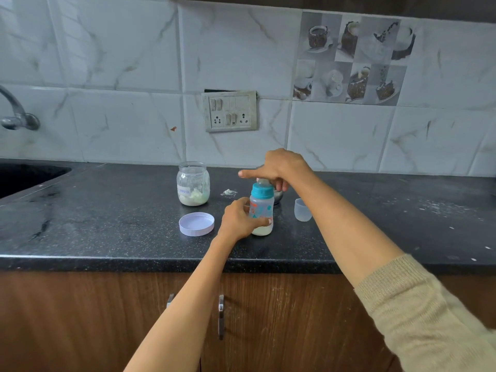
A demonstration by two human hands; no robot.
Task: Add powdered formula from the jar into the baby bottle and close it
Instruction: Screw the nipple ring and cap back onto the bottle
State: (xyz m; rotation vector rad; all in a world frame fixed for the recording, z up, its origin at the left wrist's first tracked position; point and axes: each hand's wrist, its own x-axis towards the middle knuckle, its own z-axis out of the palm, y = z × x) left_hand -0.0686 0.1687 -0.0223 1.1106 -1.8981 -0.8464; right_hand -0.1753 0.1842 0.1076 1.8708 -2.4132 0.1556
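The baby bottle (261, 210) stands upright on the black counter (107, 224), with white powder at its bottom and its blue collar and nipple (262, 189) on top. My left hand (239, 220) grips the bottle's lower body. My right hand (279, 167) hovers just above the nipple, fingers loosely spread, index finger pointing left, holding nothing that I can see. The open glass jar (193, 183) with pale powder stands to the left. Its lilac lid (196, 224) lies upside down in front of it.
A clear bottle cap (302, 209) rests right of the bottle. A small metal bowl (277, 196) sits behind the bottle, mostly hidden. Spilled powder (229, 192) lies between jar and bottle. A sink (24, 175) is at the far left; the tiled wall carries a switch panel (230, 111).
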